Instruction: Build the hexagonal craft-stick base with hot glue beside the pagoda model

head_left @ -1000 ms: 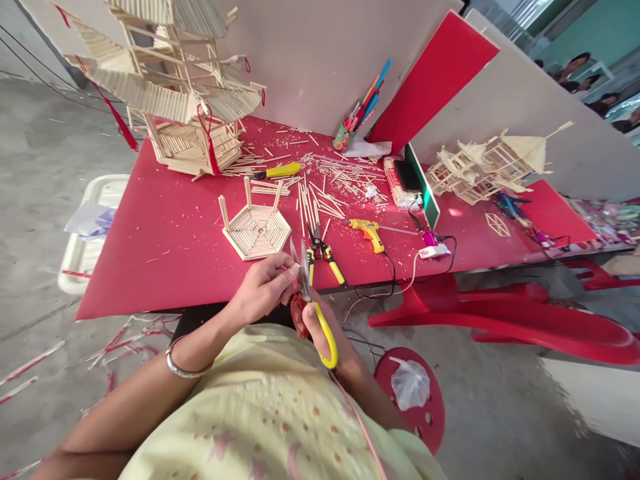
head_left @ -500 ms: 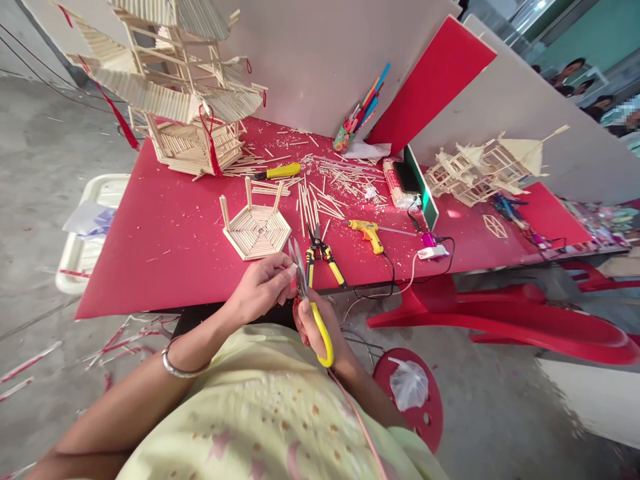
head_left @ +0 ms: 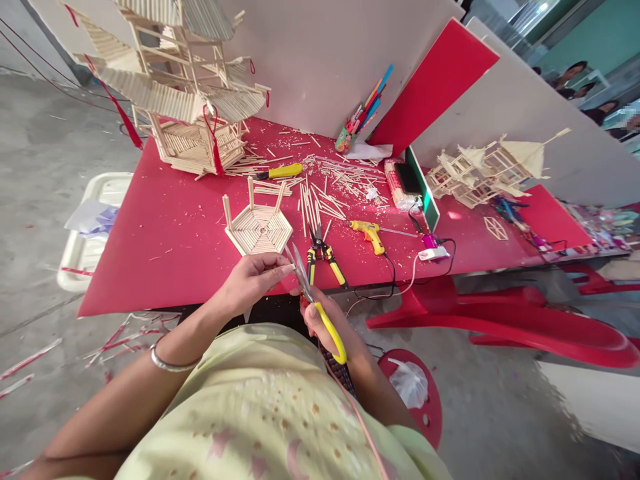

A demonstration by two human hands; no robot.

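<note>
Yellow-handled scissors (head_left: 307, 285) gripped in my right hand (head_left: 327, 325), near side of the hexagonal stick base (head_left: 260, 230), slightly right. My left hand (head_left: 253, 279), near side of base, by the blades (head_left: 303, 268); can't tell what it holds.

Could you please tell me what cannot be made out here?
In the head view:
Anything the left hand may pinch: hidden by its fingers.
Part of the scissors: covered by the right hand.
Top of the stick tower: cut off by the upper edge.
</note>
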